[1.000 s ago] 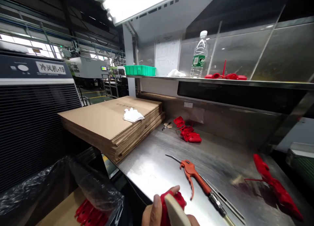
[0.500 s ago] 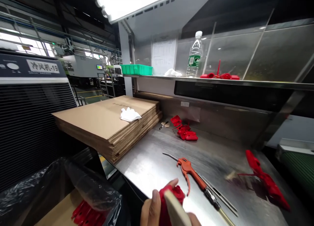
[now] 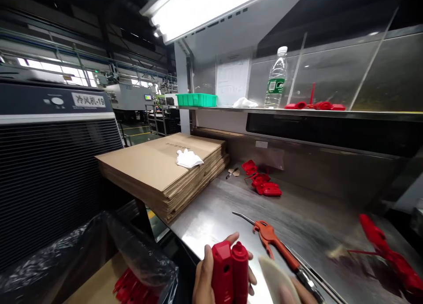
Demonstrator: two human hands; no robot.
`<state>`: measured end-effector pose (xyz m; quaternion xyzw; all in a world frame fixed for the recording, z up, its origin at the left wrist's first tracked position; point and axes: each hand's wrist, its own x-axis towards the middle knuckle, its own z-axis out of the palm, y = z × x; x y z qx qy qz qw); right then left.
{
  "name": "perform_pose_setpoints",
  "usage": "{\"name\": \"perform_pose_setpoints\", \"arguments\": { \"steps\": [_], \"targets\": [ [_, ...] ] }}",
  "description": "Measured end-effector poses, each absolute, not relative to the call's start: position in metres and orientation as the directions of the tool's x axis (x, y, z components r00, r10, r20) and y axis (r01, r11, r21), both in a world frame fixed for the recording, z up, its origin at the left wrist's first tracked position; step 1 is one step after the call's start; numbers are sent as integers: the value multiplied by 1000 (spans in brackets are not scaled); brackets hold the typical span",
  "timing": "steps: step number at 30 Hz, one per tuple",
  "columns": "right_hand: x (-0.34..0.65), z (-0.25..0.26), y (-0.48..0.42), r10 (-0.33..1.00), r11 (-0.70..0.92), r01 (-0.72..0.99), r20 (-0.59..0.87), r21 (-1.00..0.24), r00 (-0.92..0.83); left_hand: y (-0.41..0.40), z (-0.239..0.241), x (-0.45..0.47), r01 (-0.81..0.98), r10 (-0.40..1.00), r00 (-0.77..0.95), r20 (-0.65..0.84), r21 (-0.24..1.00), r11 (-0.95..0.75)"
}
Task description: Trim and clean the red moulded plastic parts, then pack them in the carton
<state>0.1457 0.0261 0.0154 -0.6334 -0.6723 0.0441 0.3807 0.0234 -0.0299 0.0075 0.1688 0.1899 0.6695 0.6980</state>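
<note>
Your left hand is clenched around a red plastic part at the near edge of the worktop, thumb on its left face, fingertips showing past its right side. The part stands upright in that grasp, long axis vertical, capped ends up, lower end out of view. Your right hand shows only at the bottom edge, with a pale blade-shaped tool at it; you cannot tell how firmly it is held. The tool lies just right of the part, tip slanting up-left. An orange air gun lies beside it, nozzle toward the cardboard stack at the left edge. Bare steel lies between the gun and the red pieces by the back wall.
</note>
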Motion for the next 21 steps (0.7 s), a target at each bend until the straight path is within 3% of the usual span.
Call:
{"name": "perform_pose_setpoints", "arguments": {
  "steps": [3,5,7,11,17,21],
  "targets": [
    [150,-8,36,958,93,836,278,-541,73,-26,-2,21,-917,997,76,7,393,68],
    [162,-17,38,986,72,880,164,-469,6,-24,-6,18,-923,991,134,19,366,118],
    [183,-20,40,991,67,947,130,-315,-27,-22,-7,14,-910,983,179,30,386,153],
    [225,-21,44,981,-87,996,172,1,86,-15,-6,9,-882,988,157,-2,450,141],
    [227,-28,52,990,-96,995,106,4,95,-10,-5,4,-889,986,90,-139,434,143],
    [226,-21,51,978,-68,997,194,-27,72,-14,-5,-3,-911,990,53,-134,399,103]
  ]
}}
